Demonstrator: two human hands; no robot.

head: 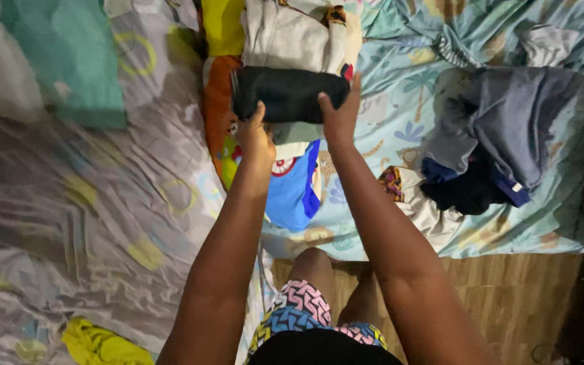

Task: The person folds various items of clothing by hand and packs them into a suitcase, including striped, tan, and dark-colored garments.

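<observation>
Both hands grip a folded black garment (288, 93), held flat over the stack of folded clothes (292, 40) on the bed. Left hand (255, 135) clenched on the garment's near left corner, fingers wrapped under, thumb on top; right hand (339, 115) pinches the near right edge, fingers spread up along its side. Garment sits just on the near side of the white folded piece in the stack, touching it, and above a blue-and-white printed piece (295, 182). Likely light, soft, floppy cloth; the fold would slump or open if held by one corner, so a two-point hold at both ends of the near edge, or a palm under the middle, looks safest. Not slippery, not fragile. Loose heap of grey-blue clothes (501, 135) lies well right of the stack on the patterned bedsheet (400, 122); yellow cloth (99, 345) far near-left.
</observation>
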